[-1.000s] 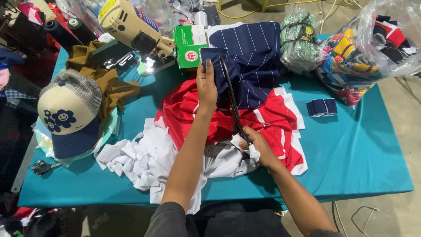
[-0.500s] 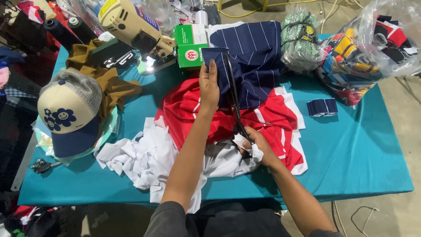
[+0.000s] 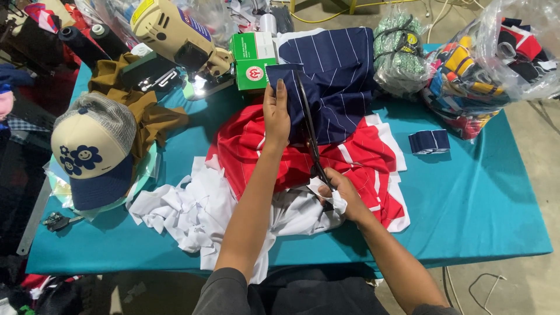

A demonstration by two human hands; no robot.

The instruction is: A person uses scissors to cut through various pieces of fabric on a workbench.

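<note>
Nearest, crumpled white cloth (image 3: 192, 213) lies at the edge of the teal surface (image 3: 478, 198). Just past it the right hand (image 3: 341, 192) has its grip pressed together around the handles of long black scissors (image 3: 309, 131). Their blades run away across the red striped fabric (image 3: 256, 146) into the navy pinstriped fabric (image 3: 335, 87), whose near edge the left hand (image 3: 276, 114) pinches. Farther off sit green boxes (image 3: 252, 55).
</note>
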